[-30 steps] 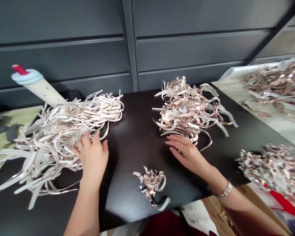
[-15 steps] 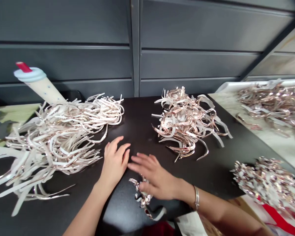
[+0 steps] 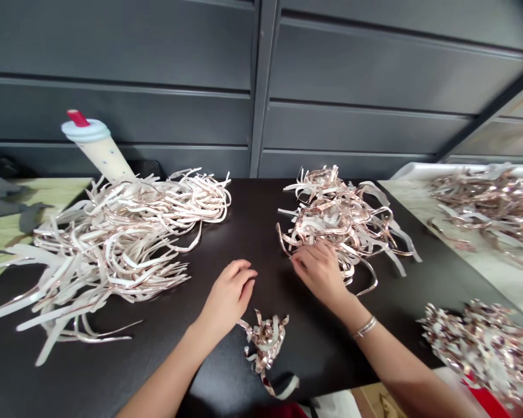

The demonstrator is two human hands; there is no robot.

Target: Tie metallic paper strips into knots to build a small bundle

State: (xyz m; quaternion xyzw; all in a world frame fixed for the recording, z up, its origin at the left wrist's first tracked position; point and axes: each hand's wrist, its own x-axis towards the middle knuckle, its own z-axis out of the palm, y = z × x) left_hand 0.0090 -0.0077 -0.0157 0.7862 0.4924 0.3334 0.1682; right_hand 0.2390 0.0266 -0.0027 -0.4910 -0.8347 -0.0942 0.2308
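My left hand [image 3: 229,296] rests on the black table [image 3: 253,232] with its fingers loosely curved and nothing in it, just above a small bundle of crumpled rose-gold strips [image 3: 265,342]. My right hand [image 3: 320,270], with a bracelet [image 3: 365,327] on its wrist, is at the near edge of a tangled pile of rose-gold and white strips [image 3: 340,215]. Its fingers are curled in and pinched on some of those strips. A larger pile of long pale strips [image 3: 122,232] lies to the left of my left hand, apart from it.
A cream bottle with a pale blue cap and red tip [image 3: 98,145] leans behind the left pile. More strips lie on a white tray [image 3: 492,197] at the right, and another shiny heap [image 3: 483,342] sits at the lower right. A grey panelled wall stands behind.
My right hand left the small bundle and moved up and right to the rose-gold pile, closing on its strips. My left hand shifted slightly right and curled its fingers.
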